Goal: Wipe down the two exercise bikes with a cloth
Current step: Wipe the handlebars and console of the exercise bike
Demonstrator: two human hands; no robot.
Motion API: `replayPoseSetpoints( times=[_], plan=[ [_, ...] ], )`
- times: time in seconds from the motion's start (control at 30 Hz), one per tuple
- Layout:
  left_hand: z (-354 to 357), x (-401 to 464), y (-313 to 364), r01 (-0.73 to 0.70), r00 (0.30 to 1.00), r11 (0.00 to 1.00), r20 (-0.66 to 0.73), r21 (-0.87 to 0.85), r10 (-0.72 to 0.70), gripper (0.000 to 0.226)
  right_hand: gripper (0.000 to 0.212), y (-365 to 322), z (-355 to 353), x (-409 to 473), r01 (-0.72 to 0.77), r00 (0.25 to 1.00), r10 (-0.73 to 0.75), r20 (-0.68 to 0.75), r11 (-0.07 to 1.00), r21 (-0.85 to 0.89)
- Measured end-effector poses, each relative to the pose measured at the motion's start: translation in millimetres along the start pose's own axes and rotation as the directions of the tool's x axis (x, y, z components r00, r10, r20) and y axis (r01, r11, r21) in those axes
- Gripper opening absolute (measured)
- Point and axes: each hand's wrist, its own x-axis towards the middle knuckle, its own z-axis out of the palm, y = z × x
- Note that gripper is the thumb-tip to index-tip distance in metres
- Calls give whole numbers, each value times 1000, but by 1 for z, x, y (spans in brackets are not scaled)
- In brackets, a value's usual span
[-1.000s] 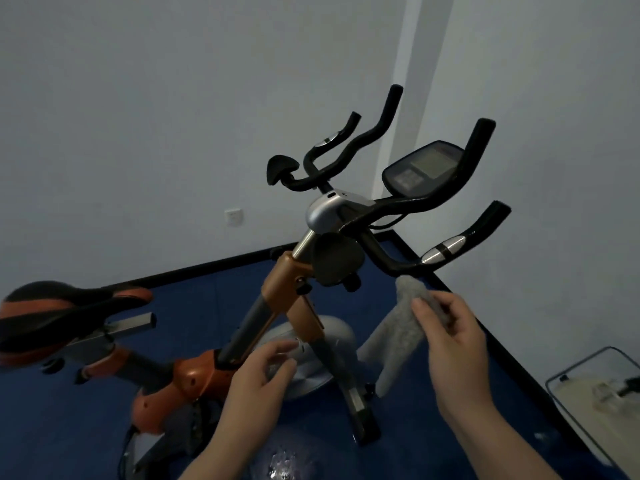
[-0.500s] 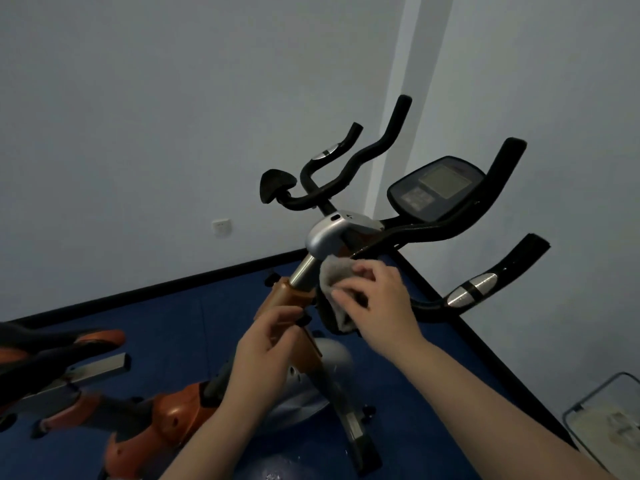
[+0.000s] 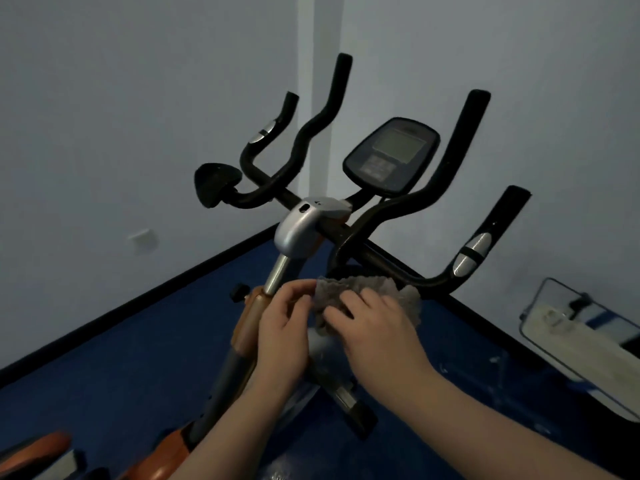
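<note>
An orange and black exercise bike point(image 3: 301, 230) stands in the room's corner, with black handlebars point(image 3: 446, 188) and a dark console point(image 3: 391, 157) on top. A grey fluffy cloth point(image 3: 349, 289) is pressed against the bike just below the silver stem cap, under the handlebars. My right hand point(image 3: 374, 327) lies on the cloth and grips it. My left hand point(image 3: 282, 327) is wrapped around the orange stem post, its fingertips touching the cloth's left edge. The orange saddle point(image 3: 34, 448) shows at the bottom left. Only one bike is in view.
Blue floor point(image 3: 121, 358) runs to white walls with a black skirting. A white wall socket point(image 3: 143, 239) sits low on the left wall. A white flat mop head point(image 3: 581, 334) lies on the floor at the right, beside the wall.
My right hand has brought the cloth from beside the handlebar to the bike's stem under the bars. My left hand has risen from the lower frame to the orange post. The view has moved closer.
</note>
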Motion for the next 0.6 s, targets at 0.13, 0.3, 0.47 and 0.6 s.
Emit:
replayPoseSetpoints(
  times=[0.13, 0.3, 0.47, 0.6],
  plan=[
    [-12, 11, -2, -17, 991, 1000, 134, -3, 17, 26, 13, 12, -12, 16, -216, 973, 226, -43, 962, 169],
    [-19, 22, -6, 150, 973, 983, 191, -105, -128, 27, 18, -9, 3, 19, -284, 952, 286, -107, 958, 34],
    [-21, 30, -6, 167, 959, 978, 250, -126, -132, 26, 12, 12, -9, 8, -141, 990, 141, -9, 990, -1],
    [-19, 31, -7, 152, 962, 980, 248, -127, -117, 27, 16, -3, -2, 28, -419, 895, 422, -146, 906, 55]
  ],
)
